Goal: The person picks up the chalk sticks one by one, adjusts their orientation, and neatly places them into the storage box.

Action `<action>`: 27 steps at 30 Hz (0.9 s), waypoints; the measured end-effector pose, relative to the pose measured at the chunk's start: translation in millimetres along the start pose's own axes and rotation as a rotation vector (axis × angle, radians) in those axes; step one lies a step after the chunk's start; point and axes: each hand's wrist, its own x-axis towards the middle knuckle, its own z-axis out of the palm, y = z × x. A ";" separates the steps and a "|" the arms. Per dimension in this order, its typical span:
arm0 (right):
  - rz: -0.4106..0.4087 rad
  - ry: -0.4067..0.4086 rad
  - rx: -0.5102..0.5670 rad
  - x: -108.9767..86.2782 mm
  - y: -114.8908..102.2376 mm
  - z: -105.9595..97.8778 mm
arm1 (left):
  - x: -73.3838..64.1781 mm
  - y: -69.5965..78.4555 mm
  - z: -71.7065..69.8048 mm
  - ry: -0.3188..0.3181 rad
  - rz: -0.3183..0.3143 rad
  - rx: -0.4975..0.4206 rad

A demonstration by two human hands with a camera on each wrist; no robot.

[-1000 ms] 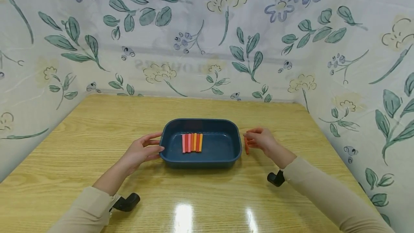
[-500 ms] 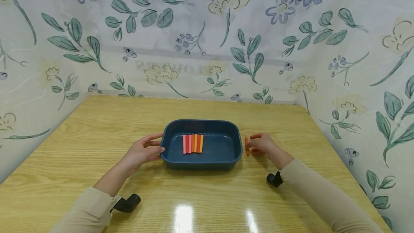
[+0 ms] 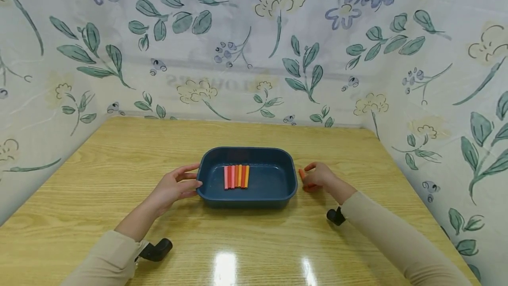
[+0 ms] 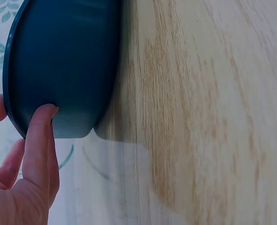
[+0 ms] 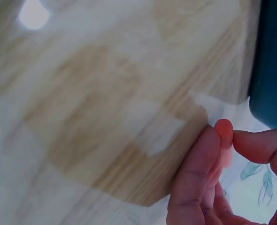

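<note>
A dark blue rectangular basin (image 3: 274, 200) stands mid-table, with several pink, red, orange and yellow sticks (image 3: 236, 177) lying side by side in it. At its left end, my left hand (image 3: 177, 183) grips the wall, thumb over the rim; the left wrist view has fingers (image 4: 37, 150) against the outer side. Just beyond the right end, my right hand (image 3: 319, 178) pinches an orange-red, chalk-like stick (image 3: 302, 174). The right wrist view shows this stick's rounded end (image 5: 224, 126) between thumb and fingertips, over the table.
The wood-grain table (image 3: 254, 250) reflects light near its front. A floral cloth (image 3: 246, 47) encloses the back and sides. Black wrist devices (image 3: 156, 250) hang by both sleeves.
My right fingers have loosened and then closed again on the orange-red stick, lower along it, and its top now tilts left. My left hand keeps its hold on the basin.
</note>
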 end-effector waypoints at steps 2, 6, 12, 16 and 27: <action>0.007 -0.014 0.017 0.5 0.3 -1.3 | -0.2 0.0 0.2 -0.001 0.001 -0.003; 0.035 -0.056 0.114 0.3 -0.3 -5.1 | -0.4 0.4 0.7 0.000 0.001 -0.004; 0.060 -0.087 0.243 -2.1 -12.3 -12.3 | -1.3 0.6 0.5 0.010 0.000 0.001; 0.054 -0.105 0.275 -5.9 -24.8 -17.2 | -1.8 0.9 0.1 0.011 0.003 -0.001; -0.010 -0.152 0.271 -16.1 -57.4 -19.7 | -1.6 0.6 -1.0 0.001 0.006 -0.011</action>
